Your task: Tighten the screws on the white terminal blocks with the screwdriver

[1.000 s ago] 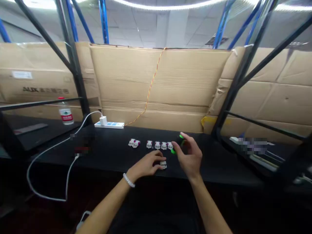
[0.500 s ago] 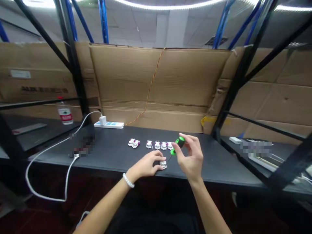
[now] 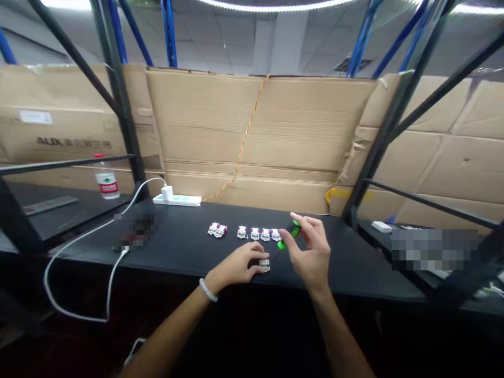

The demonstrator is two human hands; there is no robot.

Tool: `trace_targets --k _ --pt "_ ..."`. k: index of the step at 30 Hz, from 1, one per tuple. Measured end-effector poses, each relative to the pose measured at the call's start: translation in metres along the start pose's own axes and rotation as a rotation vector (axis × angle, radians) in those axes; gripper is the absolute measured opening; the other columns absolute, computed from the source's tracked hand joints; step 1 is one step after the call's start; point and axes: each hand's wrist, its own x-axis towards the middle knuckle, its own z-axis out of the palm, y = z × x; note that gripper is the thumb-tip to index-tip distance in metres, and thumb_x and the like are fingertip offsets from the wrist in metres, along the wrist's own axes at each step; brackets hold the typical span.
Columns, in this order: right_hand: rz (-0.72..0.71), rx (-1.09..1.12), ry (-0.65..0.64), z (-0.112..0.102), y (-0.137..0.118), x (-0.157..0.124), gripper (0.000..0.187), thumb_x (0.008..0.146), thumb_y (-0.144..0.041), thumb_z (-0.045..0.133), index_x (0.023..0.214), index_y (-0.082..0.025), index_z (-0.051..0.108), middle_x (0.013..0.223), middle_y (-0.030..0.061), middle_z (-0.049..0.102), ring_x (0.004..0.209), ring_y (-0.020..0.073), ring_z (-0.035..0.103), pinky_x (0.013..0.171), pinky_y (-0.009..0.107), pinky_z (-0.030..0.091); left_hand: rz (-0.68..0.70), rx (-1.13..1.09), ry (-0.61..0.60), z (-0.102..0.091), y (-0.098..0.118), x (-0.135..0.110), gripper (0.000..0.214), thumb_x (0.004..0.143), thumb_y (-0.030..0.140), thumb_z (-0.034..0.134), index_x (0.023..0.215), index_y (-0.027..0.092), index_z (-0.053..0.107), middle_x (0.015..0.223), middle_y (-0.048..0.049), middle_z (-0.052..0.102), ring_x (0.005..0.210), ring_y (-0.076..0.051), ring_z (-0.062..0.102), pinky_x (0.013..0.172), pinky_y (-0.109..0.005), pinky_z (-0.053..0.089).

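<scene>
A small white part (image 3: 265, 265) lies near the front edge of the black table (image 3: 177, 252), and my left hand (image 3: 241, 264) grips it from the left with thumb and fingers. My right hand (image 3: 309, 247) pinches a green and black screwdriver (image 3: 292, 231). The thin shaft slants down and left, its tip at or close to the white part; exact contact is too small to make out. Behind the hands stands a row of similar white and purple parts (image 3: 255, 234), partly covered by my right fingers at its right end. Two more white and purple parts (image 3: 217, 230) sit farther left.
A white power strip (image 3: 177, 200) with a plugged-in charger lies along the cardboard wall (image 3: 291, 136). Its white cable (image 3: 79, 239) loops over the table's front edge at left. Black metal posts (image 3: 372, 163) flank both sides. A water bottle (image 3: 107, 181) stands at left.
My right hand and the screwdriver have tilted slightly, with the handle leaning farther right. My left hand keeps its hold on the white part. The whole view has shifted a little.
</scene>
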Motion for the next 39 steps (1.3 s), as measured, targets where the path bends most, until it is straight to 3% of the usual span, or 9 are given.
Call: trace_targets --k 6,10,12,18,25,32,35,39 --pt "0.027 0.056 -0.148 -0.005 -0.005 -0.001 0.039 0.104 -0.031 0.058 0.142 -0.027 0.064 0.124 0.0110 0.065 0.107 0.0252 0.068 0.093 0.042 0.060 0.000 -0.010 0.001 0.000 0.002 0.000 0.034 0.093 0.019 0.075 0.126 0.021 0.078 0.123 -0.0102 0.071 0.117 -0.027 0.068 0.113 -0.041 0.052" --pt "0.004 -0.036 -0.017 0.002 -0.004 -0.002 0.039 0.092 -0.039 0.078 0.129 -0.026 0.070 0.119 0.0097 0.064 0.104 0.0257 0.066 0.087 0.041 0.061 -0.016 -0.006 -0.005 -0.001 0.002 0.000 0.034 0.093 0.019 0.076 0.127 0.020 0.078 0.125 -0.0109 0.070 0.119 -0.027 0.068 0.115 -0.042 0.051" --pt "0.029 -0.035 0.012 0.004 -0.003 -0.002 0.039 0.093 -0.039 0.077 0.129 -0.026 0.071 0.116 0.0087 0.065 0.100 0.0246 0.067 0.088 0.042 0.061 -0.016 -0.003 -0.012 -0.001 0.002 0.001 0.035 0.092 0.018 0.076 0.127 0.019 0.078 0.125 -0.0113 0.070 0.119 -0.027 0.068 0.115 -0.041 0.051" --pt "0.128 0.221 -0.099 0.004 0.001 -0.005 0.053 0.105 -0.031 0.056 0.157 -0.026 0.044 0.124 0.0112 0.069 0.105 0.0233 0.074 0.095 0.043 0.063 -0.003 -0.004 -0.004 0.000 0.000 0.001 0.036 0.091 0.015 0.076 0.127 0.018 0.078 0.123 -0.0111 0.070 0.117 -0.027 0.068 0.113 -0.040 0.052" --pt "0.023 0.066 0.042 0.006 0.001 -0.003 0.040 0.089 -0.037 0.083 0.124 -0.023 0.068 0.120 0.0110 0.068 0.105 0.0252 0.070 0.090 0.041 0.064 0.000 -0.003 -0.004 0.001 0.000 0.001 0.035 0.092 0.018 0.076 0.127 0.020 0.078 0.124 -0.0104 0.070 0.119 -0.027 0.067 0.114 -0.040 0.051" --pt "0.120 0.181 -0.151 0.000 0.000 -0.004 0.039 0.105 -0.033 0.058 0.143 -0.025 0.061 0.127 0.0121 0.072 0.110 0.0259 0.074 0.095 0.044 0.063 0.000 -0.007 -0.007 0.000 0.000 0.000 0.036 0.092 0.018 0.076 0.128 0.018 0.078 0.125 -0.0116 0.069 0.119 -0.027 0.067 0.114 -0.041 0.051" --pt "0.098 0.141 -0.133 0.001 0.000 -0.004 0.040 0.104 -0.035 0.059 0.142 -0.023 0.061 0.123 0.0122 0.071 0.106 0.0257 0.073 0.091 0.042 0.064 0.008 -0.008 -0.004 0.001 -0.003 0.000 0.036 0.092 0.019 0.076 0.128 0.020 0.078 0.125 -0.0110 0.070 0.119 -0.027 0.067 0.113 -0.041 0.051" --pt "0.029 0.021 0.019 0.004 -0.005 -0.001 0.036 0.092 -0.040 0.078 0.124 -0.024 0.071 0.113 0.0089 0.067 0.094 0.0229 0.069 0.082 0.039 0.063 0.010 -0.004 0.002 0.002 -0.004 0.000 0.035 0.092 0.019 0.076 0.127 0.020 0.078 0.125 -0.0112 0.070 0.118 -0.028 0.067 0.113 -0.042 0.052"
